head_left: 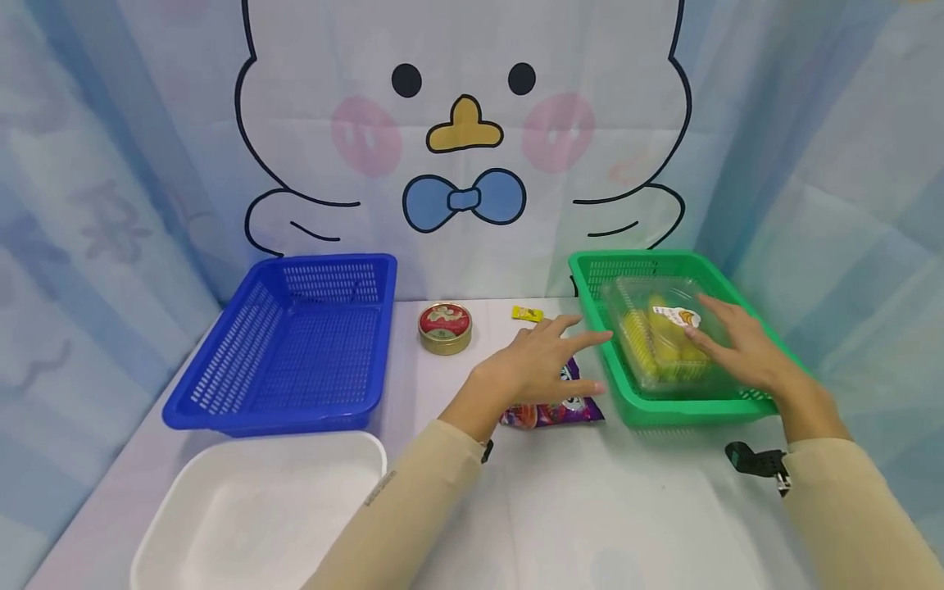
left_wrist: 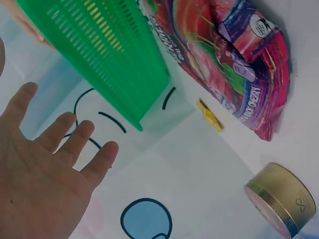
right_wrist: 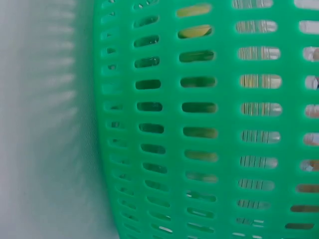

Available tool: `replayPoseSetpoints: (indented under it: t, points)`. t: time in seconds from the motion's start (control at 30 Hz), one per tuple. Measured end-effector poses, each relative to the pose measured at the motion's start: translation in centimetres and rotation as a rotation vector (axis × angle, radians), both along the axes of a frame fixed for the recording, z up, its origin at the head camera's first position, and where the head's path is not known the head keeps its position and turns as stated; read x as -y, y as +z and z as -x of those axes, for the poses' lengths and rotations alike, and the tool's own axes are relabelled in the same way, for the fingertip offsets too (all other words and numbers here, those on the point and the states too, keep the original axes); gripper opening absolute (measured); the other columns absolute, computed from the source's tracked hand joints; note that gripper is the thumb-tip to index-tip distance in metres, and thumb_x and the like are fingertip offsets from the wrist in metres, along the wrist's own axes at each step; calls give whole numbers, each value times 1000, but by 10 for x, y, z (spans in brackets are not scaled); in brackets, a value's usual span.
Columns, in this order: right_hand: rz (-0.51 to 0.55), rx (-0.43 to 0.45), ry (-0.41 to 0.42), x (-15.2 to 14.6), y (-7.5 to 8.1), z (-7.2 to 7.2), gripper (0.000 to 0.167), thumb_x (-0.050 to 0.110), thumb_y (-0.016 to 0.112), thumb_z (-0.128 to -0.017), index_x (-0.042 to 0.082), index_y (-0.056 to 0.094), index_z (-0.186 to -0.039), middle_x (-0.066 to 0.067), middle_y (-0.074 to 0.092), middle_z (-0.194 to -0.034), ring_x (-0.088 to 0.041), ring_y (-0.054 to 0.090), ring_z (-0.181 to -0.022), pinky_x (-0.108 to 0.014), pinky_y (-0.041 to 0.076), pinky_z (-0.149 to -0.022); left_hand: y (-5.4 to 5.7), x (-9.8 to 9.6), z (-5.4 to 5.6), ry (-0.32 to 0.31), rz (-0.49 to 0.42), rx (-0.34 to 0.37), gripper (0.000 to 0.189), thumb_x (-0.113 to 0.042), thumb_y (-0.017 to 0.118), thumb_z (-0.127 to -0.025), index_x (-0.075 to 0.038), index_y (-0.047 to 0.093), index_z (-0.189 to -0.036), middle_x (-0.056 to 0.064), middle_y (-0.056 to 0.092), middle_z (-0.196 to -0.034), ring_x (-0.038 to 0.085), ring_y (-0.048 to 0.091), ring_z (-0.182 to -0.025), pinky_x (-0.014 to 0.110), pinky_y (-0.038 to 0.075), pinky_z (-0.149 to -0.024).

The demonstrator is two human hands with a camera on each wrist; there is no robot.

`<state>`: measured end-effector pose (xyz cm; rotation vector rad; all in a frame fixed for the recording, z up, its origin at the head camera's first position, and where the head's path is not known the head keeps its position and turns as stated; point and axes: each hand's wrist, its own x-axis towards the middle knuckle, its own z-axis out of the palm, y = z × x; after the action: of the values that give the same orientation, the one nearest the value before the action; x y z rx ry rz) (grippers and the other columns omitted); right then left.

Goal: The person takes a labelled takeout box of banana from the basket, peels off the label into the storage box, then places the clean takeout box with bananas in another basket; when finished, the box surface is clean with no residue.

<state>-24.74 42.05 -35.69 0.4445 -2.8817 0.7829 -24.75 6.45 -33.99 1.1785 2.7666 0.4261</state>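
Observation:
My left hand (head_left: 531, 360) hovers over the purple snack bag (head_left: 571, 410), fingers spread toward the left rim of the green basket (head_left: 686, 410). In the left wrist view, the palm and splayed fingers hold nothing. Inside the green basket lies a clear plastic box (head_left: 660, 356) with yellow pieces, probably fruit, and a white label. Over its right side is my right hand (head_left: 748, 352), fingers extended, thumb by the label; firm contact cannot be made out. The right wrist view shows only the basket's slotted wall (right_wrist: 169, 119), hiding that hand.
A blue basket (head_left: 376, 360) stands at the left, behind a white tub (head_left: 369, 447). Between the two baskets are a round red-and-gold tin (head_left: 445, 328) and a small yellow packet (head_left: 527, 313). A printed curtain (head_left: 472, 254) closes off the back.

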Motion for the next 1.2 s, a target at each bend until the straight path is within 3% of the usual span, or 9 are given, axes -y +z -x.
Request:
replayPoseSetpoints:
  t: [0.17,0.53,0.77,0.97,1.2]
  points:
    - [45,29,-20,-8,0,-3,70,30,47,-109,-2,14,-162,-39,13,-162,-63,9,-147,-83,11,-109,-1,-12,2,-24,-26,14,76,-72,52,-95,-47,25,-161,0,17,-171,29,24,-156,60,25,-123]
    - [96,148,-67,-17,-3,2,73,38,38,-111,-1,5,-163,-39,-1,-164,-62,-3,-148,-85,9,-107,-21,-31,7,-78,-127,84,68,-67,51,-98,-44,32,-159,1,10,-173,24,14,-159,62,24,-123]
    - [84,298,-94,-17,-3,4,81,49,32,-111,0,-6,-163,-38,-8,-164,-65,-4,-146,-85,13,-105,-29,-36,6,-71,-159,40,56,-66,52,-99,-40,48,-148,2,28,-167,22,23,-155,53,31,-120]
    - [136,368,-86,-16,-2,4,81,50,31,-111,5,-12,-163,-35,-14,-164,-66,-1,-145,-85,18,-102,-33,-39,3,-50,-153,11,53,-68,50,-98,-41,53,-143,1,28,-167,24,24,-154,52,33,-117]
    - [215,477,-69,-24,-1,2,85,54,37,-109,20,-22,-162,-28,-26,-165,-68,-4,-144,-87,18,-100,-35,-42,2,-48,-114,-53,52,-70,48,-99,-41,53,-142,2,27,-167,23,28,-151,51,38,-114]
